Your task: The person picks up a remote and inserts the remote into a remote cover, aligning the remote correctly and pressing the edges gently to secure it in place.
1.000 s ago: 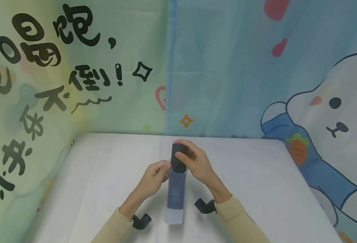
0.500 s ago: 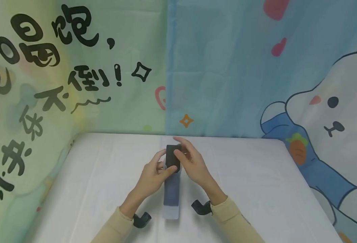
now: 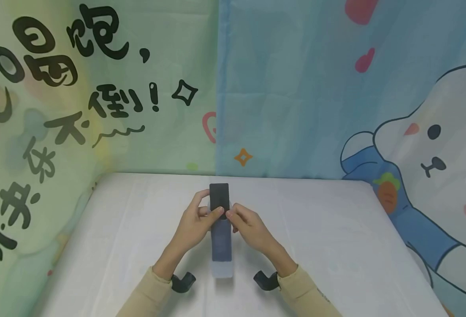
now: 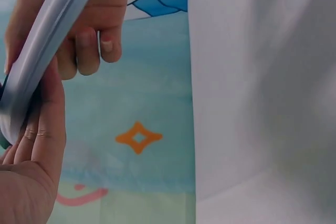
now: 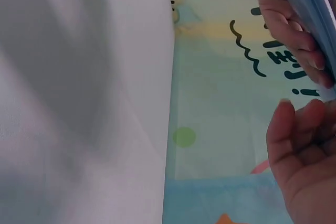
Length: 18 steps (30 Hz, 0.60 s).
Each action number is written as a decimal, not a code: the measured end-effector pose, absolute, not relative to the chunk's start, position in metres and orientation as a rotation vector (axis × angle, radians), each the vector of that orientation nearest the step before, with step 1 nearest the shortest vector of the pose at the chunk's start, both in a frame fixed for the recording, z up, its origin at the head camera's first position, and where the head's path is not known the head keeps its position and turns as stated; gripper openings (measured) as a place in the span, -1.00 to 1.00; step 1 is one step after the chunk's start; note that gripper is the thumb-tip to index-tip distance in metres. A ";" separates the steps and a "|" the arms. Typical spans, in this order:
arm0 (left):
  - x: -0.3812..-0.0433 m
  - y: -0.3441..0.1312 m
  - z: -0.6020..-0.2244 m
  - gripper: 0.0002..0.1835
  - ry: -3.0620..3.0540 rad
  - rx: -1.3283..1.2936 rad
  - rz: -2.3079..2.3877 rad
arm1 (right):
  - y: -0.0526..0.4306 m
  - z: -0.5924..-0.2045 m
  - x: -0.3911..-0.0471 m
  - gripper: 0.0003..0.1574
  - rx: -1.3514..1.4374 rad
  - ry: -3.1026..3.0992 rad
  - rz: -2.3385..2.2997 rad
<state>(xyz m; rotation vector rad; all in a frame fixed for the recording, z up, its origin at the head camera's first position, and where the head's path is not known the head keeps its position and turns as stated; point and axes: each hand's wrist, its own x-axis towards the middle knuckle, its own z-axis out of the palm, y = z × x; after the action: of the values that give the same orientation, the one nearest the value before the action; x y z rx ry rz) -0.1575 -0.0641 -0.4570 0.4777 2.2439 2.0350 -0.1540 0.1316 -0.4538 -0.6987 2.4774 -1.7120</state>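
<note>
A long, slim translucent blue-grey case (image 3: 221, 242) stands over the white table between the two hands, a black rectangular block (image 3: 219, 196) at its upper end. My left hand (image 3: 193, 224) grips it from the left, thumb on the lower front of the block and fingers round behind. At the block's lower right corner, the thumb and forefinger of my right hand (image 3: 252, 226) pinch the edge. The left wrist view shows the case's side (image 4: 39, 45) as a pale curved band, left fingers (image 4: 44, 127) against its back. The right fingers (image 5: 286, 129) look curled in the right wrist view.
The white table (image 3: 316, 246) spreads around both arms. A printed curtain (image 3: 280, 97) hangs behind it and along the sides. Black wrist mounts stick out at the left cuff (image 3: 183, 282) and the right cuff (image 3: 266, 281).
The right hand has come down from the top of the black block to its lower right corner. The left hand has moved its thumb onto the block's front. The case has shifted slightly left and up.
</note>
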 end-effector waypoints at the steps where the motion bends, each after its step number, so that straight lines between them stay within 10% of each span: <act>1: -0.158 -0.064 -0.457 -0.32 2.247 0.472 2.030 | 0.131 -0.454 -0.154 -0.67 -0.724 2.461 -1.707; 18: -0.155 -0.066 -0.464 -0.19 2.269 0.405 1.959 | 0.113 -0.462 -0.145 -0.56 -0.427 2.214 -2.097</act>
<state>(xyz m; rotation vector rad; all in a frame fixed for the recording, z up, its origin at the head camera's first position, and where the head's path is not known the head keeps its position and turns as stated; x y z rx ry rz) -0.1550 -0.0663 -0.4640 0.4054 2.2695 1.9588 -0.1455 0.1134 -0.4622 -0.4266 2.2137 -2.0968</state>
